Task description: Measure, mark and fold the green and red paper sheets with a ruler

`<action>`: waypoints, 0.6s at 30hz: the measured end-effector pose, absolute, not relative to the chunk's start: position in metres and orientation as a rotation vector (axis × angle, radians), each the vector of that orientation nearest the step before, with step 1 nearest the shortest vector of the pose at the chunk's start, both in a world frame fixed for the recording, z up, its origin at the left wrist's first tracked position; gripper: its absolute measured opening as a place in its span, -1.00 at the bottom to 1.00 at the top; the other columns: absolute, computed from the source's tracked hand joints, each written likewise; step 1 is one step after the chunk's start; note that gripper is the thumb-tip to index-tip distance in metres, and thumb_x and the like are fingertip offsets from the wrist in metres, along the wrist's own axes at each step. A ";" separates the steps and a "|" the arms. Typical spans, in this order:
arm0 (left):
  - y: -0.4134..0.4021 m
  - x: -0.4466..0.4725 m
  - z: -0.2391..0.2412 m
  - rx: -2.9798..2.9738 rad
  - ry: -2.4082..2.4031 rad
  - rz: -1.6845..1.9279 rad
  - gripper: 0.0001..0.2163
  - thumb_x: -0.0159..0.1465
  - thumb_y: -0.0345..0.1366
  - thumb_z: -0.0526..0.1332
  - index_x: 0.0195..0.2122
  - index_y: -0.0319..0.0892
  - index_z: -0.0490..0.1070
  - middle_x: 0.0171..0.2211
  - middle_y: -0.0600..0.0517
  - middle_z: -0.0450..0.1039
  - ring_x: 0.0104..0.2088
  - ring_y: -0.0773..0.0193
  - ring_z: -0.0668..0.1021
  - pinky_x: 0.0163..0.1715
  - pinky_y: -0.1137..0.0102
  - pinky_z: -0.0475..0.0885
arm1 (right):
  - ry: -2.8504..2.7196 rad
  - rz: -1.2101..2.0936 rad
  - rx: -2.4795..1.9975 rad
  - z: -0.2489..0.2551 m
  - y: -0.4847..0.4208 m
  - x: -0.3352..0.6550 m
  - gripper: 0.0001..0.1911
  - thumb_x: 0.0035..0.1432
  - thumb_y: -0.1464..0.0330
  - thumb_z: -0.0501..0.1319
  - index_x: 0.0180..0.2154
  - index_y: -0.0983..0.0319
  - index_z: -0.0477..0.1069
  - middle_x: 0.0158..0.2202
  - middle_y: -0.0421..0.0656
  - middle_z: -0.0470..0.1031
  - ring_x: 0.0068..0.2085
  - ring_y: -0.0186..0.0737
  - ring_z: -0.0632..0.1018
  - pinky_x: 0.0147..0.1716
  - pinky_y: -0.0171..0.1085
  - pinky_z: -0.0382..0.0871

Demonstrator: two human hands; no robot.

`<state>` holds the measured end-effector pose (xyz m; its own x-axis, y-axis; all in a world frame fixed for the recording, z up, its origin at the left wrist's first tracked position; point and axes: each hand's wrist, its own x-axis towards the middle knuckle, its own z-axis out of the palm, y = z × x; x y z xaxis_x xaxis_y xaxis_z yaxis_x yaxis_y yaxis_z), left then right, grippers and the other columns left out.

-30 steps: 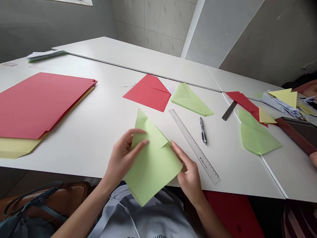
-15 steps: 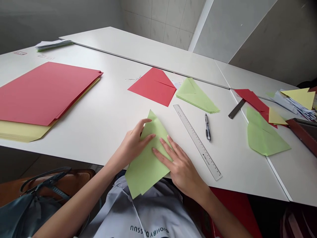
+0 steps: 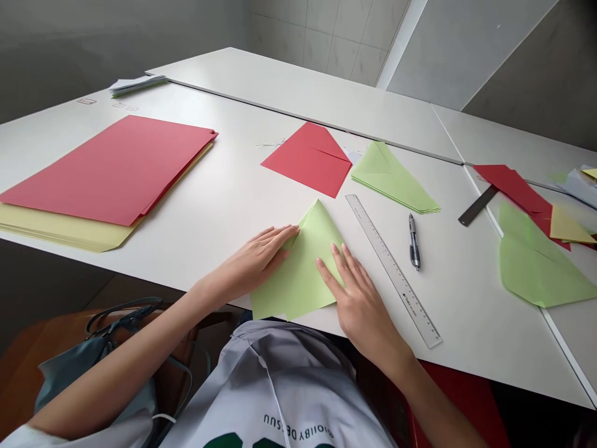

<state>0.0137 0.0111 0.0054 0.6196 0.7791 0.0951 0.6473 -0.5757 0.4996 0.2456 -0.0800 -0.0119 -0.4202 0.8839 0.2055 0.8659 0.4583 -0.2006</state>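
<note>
A folded sheet of light green paper (image 3: pixel 303 274) lies at the near table edge, its pointed corner facing away from me and its lower edge slightly overhanging. My left hand (image 3: pixel 261 258) lies along its left side, fingers stretched out together on the folded edge. On the right side of the sheet, my right hand (image 3: pixel 352 286) rests with its fingers spread and touching the paper. Just right of that hand is a clear ruler (image 3: pixel 394 270), and beyond it a pen (image 3: pixel 413 241).
Folded red paper (image 3: pixel 308 160) and stacked green folded papers (image 3: pixel 392 177) lie ahead. A large pile of red sheets (image 3: pixel 112 171) over yellow ones (image 3: pixel 93 236) is at left. On the right are a dark strip (image 3: pixel 478 205), more red paper (image 3: pixel 517 190) and green paper (image 3: pixel 541 261).
The green paper has moved forward onto the table. My left hand has gone from a thumb-and-finger grip to lying flat along the fold. The view has shifted to the left.
</note>
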 end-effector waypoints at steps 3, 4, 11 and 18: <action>0.001 0.007 0.000 2.489 1.149 0.443 -0.47 0.46 -0.03 -0.12 0.35 -0.23 0.07 0.34 -0.16 0.15 0.35 0.13 0.22 0.36 0.13 0.02 | -2.439 0.059 -1.505 -0.011 -0.081 0.240 -0.11 0.05 0.81 -0.16 0.38 0.26 -0.01 0.45 0.08 -0.18 0.43 0.08 -0.21 0.32 0.22 0.07; -0.002 0.006 -0.002 2.508 1.153 0.452 -0.43 0.45 0.02 -0.09 0.36 -0.24 0.05 0.35 -0.17 0.13 0.36 0.12 0.20 0.37 0.12 0.01 | -2.441 0.052 -1.505 -0.011 -0.081 0.238 -0.12 0.04 0.81 -0.15 0.38 0.27 -0.01 0.45 0.08 -0.18 0.43 0.08 -0.20 0.32 0.22 0.06; -0.003 0.007 -0.008 2.573 1.139 0.491 -0.38 0.43 0.08 -0.06 0.38 -0.22 0.03 0.35 -0.16 0.13 0.37 0.13 0.19 0.37 0.12 0.02 | -2.452 0.064 -1.419 -0.003 -0.082 0.233 -0.19 0.17 0.72 -0.02 0.39 0.16 -0.03 0.46 0.04 -0.27 0.43 0.15 -0.19 0.30 0.31 0.01; -0.005 0.012 -0.009 2.564 1.143 0.498 -0.43 0.45 0.05 -0.08 0.38 -0.12 0.02 0.34 -0.08 0.18 0.38 0.13 0.16 0.37 0.10 0.01 | -2.511 0.126 -1.268 -0.003 -0.082 0.236 -0.45 0.30 0.61 0.01 0.25 0.14 0.30 0.39 0.02 0.09 0.42 0.04 -0.02 0.31 0.27 0.04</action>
<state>0.0121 -0.0047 -0.0091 0.6256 0.7561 0.1923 0.6559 -0.6432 0.3950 0.2359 -0.0824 -0.0026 -0.5525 0.7965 0.2456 0.7678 0.6010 -0.2219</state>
